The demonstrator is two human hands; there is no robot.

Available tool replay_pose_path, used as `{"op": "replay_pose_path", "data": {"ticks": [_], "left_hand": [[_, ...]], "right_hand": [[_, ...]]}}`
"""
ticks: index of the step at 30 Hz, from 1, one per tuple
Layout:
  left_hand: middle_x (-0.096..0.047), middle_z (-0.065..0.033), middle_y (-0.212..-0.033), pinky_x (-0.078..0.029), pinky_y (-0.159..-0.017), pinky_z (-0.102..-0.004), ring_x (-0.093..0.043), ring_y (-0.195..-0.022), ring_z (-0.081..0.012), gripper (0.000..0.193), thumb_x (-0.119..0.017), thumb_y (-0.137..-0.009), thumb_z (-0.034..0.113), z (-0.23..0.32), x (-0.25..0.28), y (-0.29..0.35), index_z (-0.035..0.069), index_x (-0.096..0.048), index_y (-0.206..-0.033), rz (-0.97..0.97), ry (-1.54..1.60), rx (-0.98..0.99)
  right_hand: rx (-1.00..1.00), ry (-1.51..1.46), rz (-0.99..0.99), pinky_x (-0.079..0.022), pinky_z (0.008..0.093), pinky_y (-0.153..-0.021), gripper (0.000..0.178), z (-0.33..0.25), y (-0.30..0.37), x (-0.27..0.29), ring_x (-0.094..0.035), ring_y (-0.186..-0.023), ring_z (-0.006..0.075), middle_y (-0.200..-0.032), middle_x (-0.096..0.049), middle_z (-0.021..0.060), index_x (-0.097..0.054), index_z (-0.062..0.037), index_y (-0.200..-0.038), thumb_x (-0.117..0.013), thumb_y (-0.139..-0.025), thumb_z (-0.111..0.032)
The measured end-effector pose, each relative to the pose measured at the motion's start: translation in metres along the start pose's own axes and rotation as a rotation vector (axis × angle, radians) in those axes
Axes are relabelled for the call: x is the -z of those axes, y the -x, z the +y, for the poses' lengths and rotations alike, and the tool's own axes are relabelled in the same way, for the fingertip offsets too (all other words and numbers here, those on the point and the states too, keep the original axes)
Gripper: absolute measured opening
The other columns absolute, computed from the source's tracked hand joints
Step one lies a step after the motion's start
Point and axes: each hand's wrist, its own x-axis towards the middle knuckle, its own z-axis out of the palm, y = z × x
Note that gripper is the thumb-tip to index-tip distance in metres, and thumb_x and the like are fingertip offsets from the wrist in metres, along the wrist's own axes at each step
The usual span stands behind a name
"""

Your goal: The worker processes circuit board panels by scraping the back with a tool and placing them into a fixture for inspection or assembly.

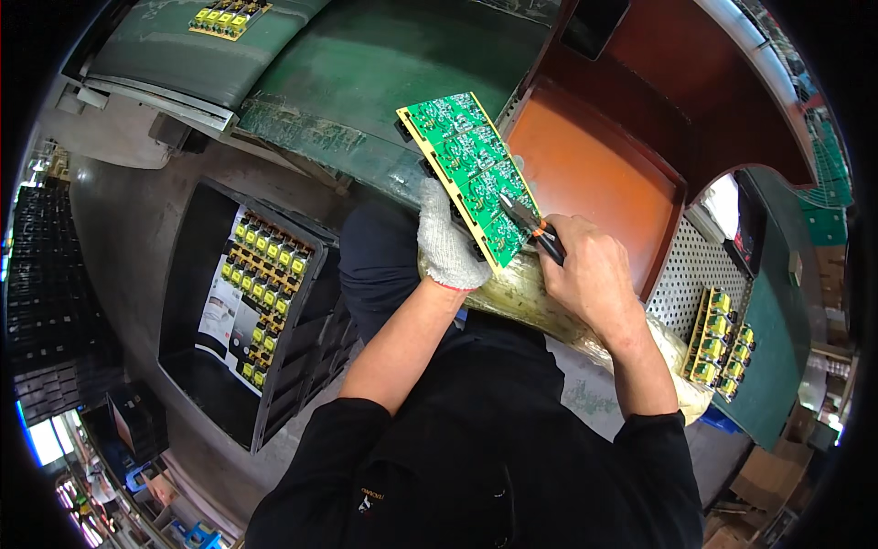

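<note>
My left hand (pixel 448 242), in a pale knit glove, grips a green circuit board panel (pixel 471 165) by its lower left edge. The panel is tilted, solder side up, with yellow strips along its long edges and dark parts poking out beneath. My bare right hand (pixel 585 270) is closed around the orange and black handles of a pair of cutting pliers (pixel 526 218). The metal jaws lie over the lower right part of the board, at its surface; whether they touch a lead is too small to tell.
An orange-red tray (pixel 594 174) stands right of the board, beside a perforated metal plate (pixel 700 274). More board panels (pixel 718 343) lie at the right. A black crate (pixel 302 339) at the left holds several panels. Another panel (pixel 229 18) rests on the green conveyor belt (pixel 366 64).
</note>
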Motion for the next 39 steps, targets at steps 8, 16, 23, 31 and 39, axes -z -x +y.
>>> {"op": "replay_pose_path", "data": {"ticks": [8, 16, 23, 31, 39], "left_hand": [[-0.055, -0.0149, -0.164, -0.049, -0.121, -0.0556, -0.056, -0.147, -0.0349, 0.079, -0.049, -0.110, 0.066, 0.000, 0.001, -0.001, 0.012, -0.043, -0.169, -0.005, -0.004, 0.000], [-0.056, -0.0126, -0.162, -0.050, -0.121, -0.0546, -0.056, -0.147, -0.0336, 0.079, -0.052, -0.109, 0.065, -0.001, -0.001, 0.000, 0.013, -0.045, -0.168, 0.025, -0.069, -0.001], [-0.057, -0.0123, -0.161, -0.050, -0.119, -0.0545, -0.056, -0.146, -0.0329, 0.080, -0.056, -0.107, 0.066, 0.001, 0.001, 0.000, 0.013, -0.046, -0.167, 0.018, -0.061, 0.019], [-0.056, -0.0126, -0.162, -0.050, -0.120, -0.0547, -0.055, -0.148, -0.0331, 0.083, -0.057, -0.106, 0.069, 0.003, 0.012, 0.000, 0.014, -0.046, -0.167, -0.021, -0.062, 0.058], [-0.051, -0.0157, -0.166, -0.045, -0.124, -0.0575, -0.053, -0.150, -0.0375, 0.092, -0.059, -0.103, 0.072, -0.002, -0.001, 0.001, 0.012, -0.039, -0.171, 0.067, -0.142, -0.015]], "right_hand": [[0.002, 0.040, -0.042, -0.058, 0.0549, -0.086, 0.022, 0.000, -0.002, 0.002, -0.072, -0.096, 0.0463, -0.100, -0.075, 0.0236, -0.075, -0.0012, -0.110, -0.072, -0.094, -0.015], [-0.021, -0.026, -0.096, -0.058, 0.0554, -0.085, 0.019, 0.006, 0.004, -0.002, -0.071, -0.095, 0.0483, -0.098, -0.074, 0.0251, -0.074, 0.0004, -0.107, -0.072, -0.092, -0.011], [0.041, -0.047, 0.009, -0.059, 0.0545, -0.087, 0.021, -0.001, 0.008, -0.002, -0.072, -0.098, 0.0466, -0.101, -0.075, 0.0246, -0.074, -0.0015, -0.110, -0.072, -0.091, -0.010], [0.022, -0.016, -0.022, -0.058, 0.0543, -0.086, 0.022, -0.004, 0.008, -0.001, -0.072, -0.097, 0.0463, -0.099, -0.074, 0.0240, -0.074, -0.0021, -0.110, -0.073, -0.090, -0.010], [-0.019, -0.094, 0.073, -0.058, 0.0550, -0.087, 0.023, -0.007, -0.010, 0.002, -0.072, -0.097, 0.0473, -0.100, -0.074, 0.0250, -0.074, -0.0011, -0.111, -0.072, -0.091, -0.012]]}}
